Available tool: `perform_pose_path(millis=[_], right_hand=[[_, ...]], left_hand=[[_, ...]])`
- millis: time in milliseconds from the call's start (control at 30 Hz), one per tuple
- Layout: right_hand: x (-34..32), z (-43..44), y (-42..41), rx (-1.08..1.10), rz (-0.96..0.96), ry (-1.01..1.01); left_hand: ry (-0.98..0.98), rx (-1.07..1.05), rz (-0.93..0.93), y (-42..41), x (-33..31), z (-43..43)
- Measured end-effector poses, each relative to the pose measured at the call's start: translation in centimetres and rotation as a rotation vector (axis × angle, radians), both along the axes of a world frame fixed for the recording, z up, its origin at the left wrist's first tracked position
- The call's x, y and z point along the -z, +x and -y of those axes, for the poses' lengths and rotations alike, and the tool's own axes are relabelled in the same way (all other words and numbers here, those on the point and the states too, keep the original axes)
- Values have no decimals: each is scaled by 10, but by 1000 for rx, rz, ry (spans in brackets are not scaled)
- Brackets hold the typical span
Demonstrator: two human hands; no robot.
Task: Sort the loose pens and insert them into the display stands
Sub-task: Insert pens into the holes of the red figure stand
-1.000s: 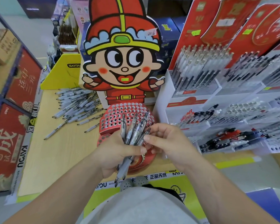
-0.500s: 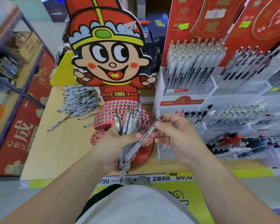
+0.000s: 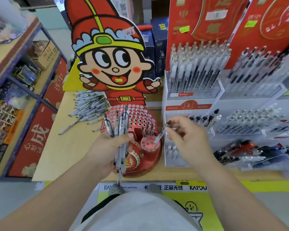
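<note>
Being pinched by the right hand (image 3: 188, 139), the clear plastic pen (image 3: 160, 133) is best stood upright over the mid-frame round red stand (image 3: 150, 145).

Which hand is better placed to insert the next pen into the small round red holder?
The right hand: it pinches a single pen whose lower end is angled down at the round holder. The left hand is occupied, gripping the bundle of pens.

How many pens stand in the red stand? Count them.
3 pens, side by side, rear of the low round tier; the bundle in the left hand may hide others.
</note>
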State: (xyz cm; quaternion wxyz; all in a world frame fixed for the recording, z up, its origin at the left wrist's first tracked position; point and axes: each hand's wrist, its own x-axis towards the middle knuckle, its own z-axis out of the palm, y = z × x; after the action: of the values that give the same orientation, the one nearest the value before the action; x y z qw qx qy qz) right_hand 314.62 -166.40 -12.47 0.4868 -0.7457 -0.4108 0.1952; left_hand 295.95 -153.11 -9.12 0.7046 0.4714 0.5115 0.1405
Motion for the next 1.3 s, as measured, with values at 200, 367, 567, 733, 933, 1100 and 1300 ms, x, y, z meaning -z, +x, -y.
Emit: perform_pose_path(millis=[200, 367, 567, 733, 933, 1100, 1300], right_hand=[[25, -5, 0, 37, 264, -15], [37, -14, -1, -24, 441, -90], [46, -20, -3, -76, 498, -134], [56, -28, -5, -78, 471, -169], [58, -34, -13, -1, 420, -145], [58, -38, -13, 33, 410, -172], [55, -40, -12, 28, 438, -193]], left_hand=[[-6, -11, 23, 0, 4, -7], [-51, 7, 47, 2, 12, -7], [-70, 20, 50, -2, 23, -13], [-70, -16, 67, -4, 27, -20], [-81, -1, 60, -4, 30, -22], [-79, -16, 86, -3, 30, -24], [-93, 57, 123, -1, 25, -23]])
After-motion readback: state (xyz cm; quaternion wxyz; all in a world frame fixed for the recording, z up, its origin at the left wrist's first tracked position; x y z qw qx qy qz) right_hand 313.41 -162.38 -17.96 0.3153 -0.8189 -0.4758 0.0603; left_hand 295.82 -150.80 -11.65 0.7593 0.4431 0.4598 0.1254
